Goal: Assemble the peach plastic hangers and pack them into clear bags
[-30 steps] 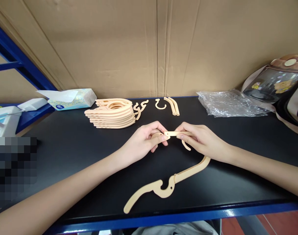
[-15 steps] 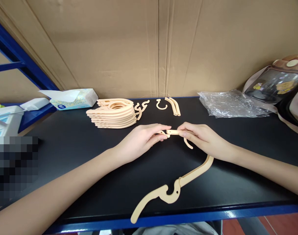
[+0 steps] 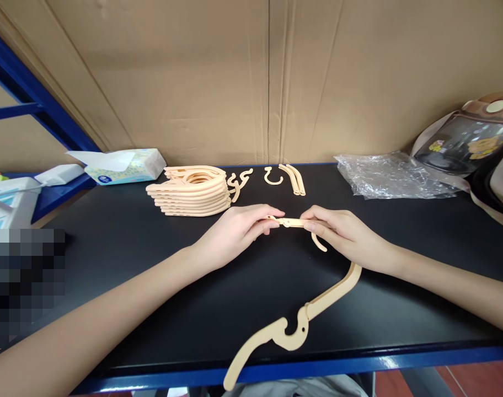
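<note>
My left hand [image 3: 243, 229] is closed, its thumb and fingertips pinching a small beige hanger piece with a hole in it. That piece meets the end of a narrow beige hanger arm [image 3: 293, 223], which my right hand [image 3: 338, 231] grips between thumb and fingers. Below the right hand a curved hook-like tip [image 3: 319, 242] sticks out. From under the same hand a longer jointed section of the plastic folding hanger [image 3: 330, 295] runs down to the left, its notched end reaching over the table's front edge. The right fingers hide where these sections join.
A stack of beige folded hangers [image 3: 189, 193] stands at back left, with loose hooks [image 3: 240, 182] beside it. Another hook [image 3: 272, 176] and two arms [image 3: 293, 179] lie behind my hands. A tissue pack [image 3: 127, 166], clear plastic bag [image 3: 392, 176] and strapped bottle [image 3: 458, 140] line the back.
My left hand has brought its small piece against the arm's end, closing the visible offset between them. The long lower section has shifted slightly right and toward me.
</note>
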A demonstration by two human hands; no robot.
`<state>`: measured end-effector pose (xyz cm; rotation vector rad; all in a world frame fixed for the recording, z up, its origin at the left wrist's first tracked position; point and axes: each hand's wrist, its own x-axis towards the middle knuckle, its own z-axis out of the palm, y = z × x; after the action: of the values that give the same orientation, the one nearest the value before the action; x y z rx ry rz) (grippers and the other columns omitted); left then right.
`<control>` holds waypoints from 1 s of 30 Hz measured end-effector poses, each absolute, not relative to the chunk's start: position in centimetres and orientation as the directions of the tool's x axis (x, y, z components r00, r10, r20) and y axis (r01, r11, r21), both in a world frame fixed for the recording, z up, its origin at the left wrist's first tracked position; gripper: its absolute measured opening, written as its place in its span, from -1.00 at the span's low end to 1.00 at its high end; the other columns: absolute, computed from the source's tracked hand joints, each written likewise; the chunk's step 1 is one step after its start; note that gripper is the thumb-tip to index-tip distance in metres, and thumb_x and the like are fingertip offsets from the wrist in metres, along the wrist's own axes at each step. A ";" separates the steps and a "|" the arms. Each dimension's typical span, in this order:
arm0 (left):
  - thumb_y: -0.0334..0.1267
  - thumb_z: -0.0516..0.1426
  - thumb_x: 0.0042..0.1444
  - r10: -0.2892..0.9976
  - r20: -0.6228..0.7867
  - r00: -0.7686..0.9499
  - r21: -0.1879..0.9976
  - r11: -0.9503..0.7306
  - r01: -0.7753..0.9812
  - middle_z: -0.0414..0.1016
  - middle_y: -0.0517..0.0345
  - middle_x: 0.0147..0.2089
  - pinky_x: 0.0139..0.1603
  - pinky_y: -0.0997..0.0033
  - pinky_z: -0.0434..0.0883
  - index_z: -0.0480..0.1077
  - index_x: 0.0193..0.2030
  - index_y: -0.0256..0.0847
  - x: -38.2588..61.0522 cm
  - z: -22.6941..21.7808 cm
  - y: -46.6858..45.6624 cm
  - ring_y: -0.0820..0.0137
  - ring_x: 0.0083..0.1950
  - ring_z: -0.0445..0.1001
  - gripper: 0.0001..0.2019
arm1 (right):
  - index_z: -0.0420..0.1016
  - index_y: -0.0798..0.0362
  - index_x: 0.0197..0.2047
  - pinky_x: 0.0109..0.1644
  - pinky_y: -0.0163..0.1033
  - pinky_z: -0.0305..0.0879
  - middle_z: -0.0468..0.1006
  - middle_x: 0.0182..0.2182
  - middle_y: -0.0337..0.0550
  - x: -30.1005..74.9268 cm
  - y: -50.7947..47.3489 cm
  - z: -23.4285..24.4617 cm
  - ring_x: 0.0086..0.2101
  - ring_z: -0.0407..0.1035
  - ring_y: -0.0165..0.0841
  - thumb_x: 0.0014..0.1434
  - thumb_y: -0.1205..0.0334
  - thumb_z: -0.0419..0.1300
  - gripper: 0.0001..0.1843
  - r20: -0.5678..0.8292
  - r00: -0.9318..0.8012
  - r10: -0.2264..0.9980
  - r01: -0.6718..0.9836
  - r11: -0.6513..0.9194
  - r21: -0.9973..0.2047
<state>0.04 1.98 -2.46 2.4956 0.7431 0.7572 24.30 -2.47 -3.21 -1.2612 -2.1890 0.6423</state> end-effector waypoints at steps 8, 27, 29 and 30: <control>-0.23 0.03 0.33 0.611 0.316 0.725 0.593 -0.724 0.352 0.47 0.22 -0.38 -0.37 0.56 0.34 0.43 0.08 -0.20 0.2 -2.5 1.7 0.52 -0.45 0.39 -0.73 | 0.37 -0.01 -0.19 -0.41 -0.33 0.16 0.40 -0.49 -0.31 24.4 -2.5 -3.4 -0.50 0.25 -0.43 0.39 -0.01 -0.08 -0.68 0.213 -0.423 0.881 0.642 0.457 -0.616; -0.29 0.04 0.31 0.614 0.364 0.701 0.618 -0.722 0.311 0.38 0.30 -0.47 -0.40 0.59 0.26 0.47 -0.16 -0.25 0.7 -2.2 1.3 0.56 -0.49 0.33 -0.82 | 0.29 -0.01 -0.18 -0.46 -0.35 0.09 0.35 -0.52 -0.33 24.7 -2.5 -3.8 -0.54 0.23 -0.45 0.41 0.03 -0.08 -0.74 0.249 -0.502 0.829 0.624 0.546 -0.559; -0.29 0.06 0.30 0.635 0.332 0.697 0.652 -0.689 0.317 0.36 0.32 -0.50 -0.42 0.59 0.24 0.47 -0.18 -0.25 0.8 -2.1 1.2 0.57 -0.51 0.30 -0.83 | 0.29 0.00 -0.18 -0.45 -0.35 0.09 0.35 -0.52 -0.33 24.7 -2.5 -3.8 -0.54 0.22 -0.46 0.41 0.04 -0.07 -0.75 0.252 -0.507 0.824 0.619 0.552 -0.559; -0.29 0.06 0.29 0.648 0.313 0.695 0.670 -0.669 0.322 0.36 0.32 -0.50 -0.44 0.59 0.23 0.47 -0.19 -0.25 0.9 -2.1 1.2 0.57 -0.52 0.29 -0.83 | 0.29 0.00 -0.18 -0.45 -0.35 0.10 0.35 -0.51 -0.33 24.7 -2.5 -3.8 -0.53 0.22 -0.46 0.41 0.04 -0.07 -0.75 0.252 -0.509 0.823 0.617 0.553 -0.560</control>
<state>0.88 1.17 -2.07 2.3170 0.7402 0.7294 24.75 -2.48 -3.81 -1.1596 -2.2962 0.5547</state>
